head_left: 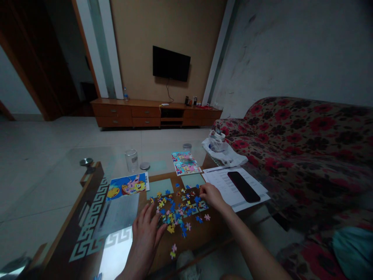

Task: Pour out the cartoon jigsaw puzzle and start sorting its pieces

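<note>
Loose jigsaw puzzle pieces (pixel 172 228) in blue, yellow and pink lie scattered over the glass-topped coffee table (pixel 163 258). My left hand (pixel 145 229) rests at the left side of the pile, fingers spread apart, its tips beside the nearest pieces. At the pile's right edge is my right hand (pixel 212 195), with its fingers curled in and pressed together; whatever they pinch is hidden. A cartoon picture sheet (pixel 128 186) lies beyond my left hand. Another colourful sheet (pixel 186 163) is farther back in the middle.
A black phone (pixel 243 186) lies on white papers (pixel 220 182) to the right. Behind them is a white plastic bag (pixel 225 153). A clear glass jar (pixel 132 160) and a metal lid (pixel 145 166) stand at the back left. A floral sofa (pixel 291 144) borders the right.
</note>
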A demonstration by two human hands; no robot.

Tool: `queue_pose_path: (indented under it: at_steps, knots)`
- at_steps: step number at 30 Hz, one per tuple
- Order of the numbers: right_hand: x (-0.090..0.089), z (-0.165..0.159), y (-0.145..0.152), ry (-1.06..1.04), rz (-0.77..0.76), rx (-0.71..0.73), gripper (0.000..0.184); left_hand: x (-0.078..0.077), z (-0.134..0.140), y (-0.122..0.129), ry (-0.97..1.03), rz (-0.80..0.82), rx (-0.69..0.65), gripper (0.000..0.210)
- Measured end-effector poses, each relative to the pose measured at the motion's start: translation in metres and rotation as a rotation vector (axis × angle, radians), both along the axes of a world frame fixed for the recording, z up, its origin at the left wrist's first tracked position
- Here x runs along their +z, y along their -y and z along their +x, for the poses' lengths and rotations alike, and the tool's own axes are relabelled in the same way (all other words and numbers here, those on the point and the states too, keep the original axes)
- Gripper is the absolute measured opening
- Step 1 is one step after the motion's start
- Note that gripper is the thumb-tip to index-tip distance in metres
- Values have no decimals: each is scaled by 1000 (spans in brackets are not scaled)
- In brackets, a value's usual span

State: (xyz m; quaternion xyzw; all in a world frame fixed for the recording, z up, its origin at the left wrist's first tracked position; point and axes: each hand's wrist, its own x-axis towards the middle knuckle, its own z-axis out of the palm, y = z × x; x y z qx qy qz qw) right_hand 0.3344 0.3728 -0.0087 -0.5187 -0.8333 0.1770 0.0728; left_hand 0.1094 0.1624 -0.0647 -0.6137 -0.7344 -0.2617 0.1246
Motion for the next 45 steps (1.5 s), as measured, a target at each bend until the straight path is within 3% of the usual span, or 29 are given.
queue_pose_path:
  at_steps: [5,9,12,22,29,37,45]
  knots:
    - [-6,8,-7,-67,-16,58,12,-1,-5,2,14,-18,-36,24]
    - [-11,17,-14,-83,-42,108,29,-3,-5,2,14,-16,-14,24]
    - [-13,19,-15,-51,-42,115,29,-5,-3,1,5,-15,-32,24]
    - [-4,20,-5,72,-31,-50,14,-12,-10,1,-34,-60,-36,26]
    - [4,29,-11,-15,3,-111,21,-10,-7,3,-3,-60,-45,26]
    - [8,5,0,-23,-55,68,18,-1,1,1,17,-11,-24,23]
    - [0,-11,15,20,3,109,15,-2,-2,3,7,-58,-38,24]
